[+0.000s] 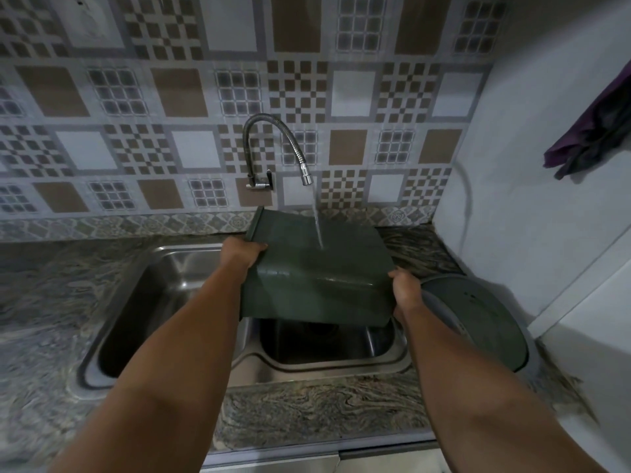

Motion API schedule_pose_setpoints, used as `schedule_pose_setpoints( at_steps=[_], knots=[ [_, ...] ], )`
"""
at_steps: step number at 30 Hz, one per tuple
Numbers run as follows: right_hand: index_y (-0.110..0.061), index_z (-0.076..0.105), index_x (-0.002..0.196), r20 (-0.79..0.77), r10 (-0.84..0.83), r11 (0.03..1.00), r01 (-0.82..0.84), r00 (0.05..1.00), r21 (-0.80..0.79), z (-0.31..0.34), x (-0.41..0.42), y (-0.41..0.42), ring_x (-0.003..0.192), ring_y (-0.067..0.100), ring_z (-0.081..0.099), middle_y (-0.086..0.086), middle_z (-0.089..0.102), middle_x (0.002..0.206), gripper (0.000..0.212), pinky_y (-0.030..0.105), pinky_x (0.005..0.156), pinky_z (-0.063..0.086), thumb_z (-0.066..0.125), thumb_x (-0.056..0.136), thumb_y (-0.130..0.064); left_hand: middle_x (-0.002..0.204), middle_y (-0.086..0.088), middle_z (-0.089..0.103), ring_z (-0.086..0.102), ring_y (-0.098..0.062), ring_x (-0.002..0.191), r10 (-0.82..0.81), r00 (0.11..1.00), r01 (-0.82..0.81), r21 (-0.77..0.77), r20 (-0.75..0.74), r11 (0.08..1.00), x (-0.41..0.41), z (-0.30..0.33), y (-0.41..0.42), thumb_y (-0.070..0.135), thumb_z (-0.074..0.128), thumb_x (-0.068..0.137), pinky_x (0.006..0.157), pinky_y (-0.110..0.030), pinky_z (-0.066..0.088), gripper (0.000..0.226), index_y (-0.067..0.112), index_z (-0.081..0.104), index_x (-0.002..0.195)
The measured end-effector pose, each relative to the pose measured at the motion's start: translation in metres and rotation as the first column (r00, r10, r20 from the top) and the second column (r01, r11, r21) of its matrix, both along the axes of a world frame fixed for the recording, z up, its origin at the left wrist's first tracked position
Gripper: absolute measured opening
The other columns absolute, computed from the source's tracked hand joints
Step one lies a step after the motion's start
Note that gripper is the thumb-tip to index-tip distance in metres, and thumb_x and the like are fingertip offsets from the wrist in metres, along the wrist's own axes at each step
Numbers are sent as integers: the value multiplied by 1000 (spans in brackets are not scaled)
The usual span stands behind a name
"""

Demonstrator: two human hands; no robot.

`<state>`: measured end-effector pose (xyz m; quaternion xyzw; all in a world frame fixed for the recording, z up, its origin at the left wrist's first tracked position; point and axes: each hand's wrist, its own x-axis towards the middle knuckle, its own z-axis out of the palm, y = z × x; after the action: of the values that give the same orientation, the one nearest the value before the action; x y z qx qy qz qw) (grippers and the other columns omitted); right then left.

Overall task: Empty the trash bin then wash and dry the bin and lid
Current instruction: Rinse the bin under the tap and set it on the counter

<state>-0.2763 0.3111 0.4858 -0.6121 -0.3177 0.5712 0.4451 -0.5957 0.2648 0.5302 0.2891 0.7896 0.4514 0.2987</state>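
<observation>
The dark green trash bin (pixel 317 271) lies on its side above the right sink basin (pixel 327 346), its rim pointing left. Water from the flexible steel faucet (pixel 304 169) runs onto its outer wall. My left hand (pixel 240 252) grips the bin near the rim end. My right hand (pixel 404 291) holds the bin's base end. The round green lid (pixel 478 319) leans on the counter at the right, just beside my right hand.
A left sink basin (pixel 164 302) sits beside the right one in a marbled stone counter (pixel 307 414). A purple cloth (pixel 597 131) hangs on the right white wall. Patterned tiles cover the back wall.
</observation>
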Motion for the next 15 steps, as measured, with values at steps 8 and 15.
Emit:
schedule_pose_setpoints(
  at_steps=[8, 15],
  knots=[
    [-16, 70, 92, 14, -1, 1000, 1, 1000, -31, 1, -3, 11, 89, 32, 65, 10, 69, 99, 19, 51, 92, 55, 53, 99, -13, 103, -13, 76, 73, -31, 86, -174, 957, 159, 79, 233, 984, -7, -3, -24, 5, 80, 80, 73, -41, 63, 41, 15, 67, 117],
    [-11, 71, 112, -69, -8, 998, 4, 998, -66, -9, -16, 12, 100, 36, 69, 16, 72, 111, 23, 55, 92, 58, 59, 94, -19, 109, -18, 73, 74, -35, 92, -179, 957, 159, 105, 230, 982, -23, 10, -27, 6, 90, 70, 78, -48, 63, 63, 6, 58, 124]
  ],
)
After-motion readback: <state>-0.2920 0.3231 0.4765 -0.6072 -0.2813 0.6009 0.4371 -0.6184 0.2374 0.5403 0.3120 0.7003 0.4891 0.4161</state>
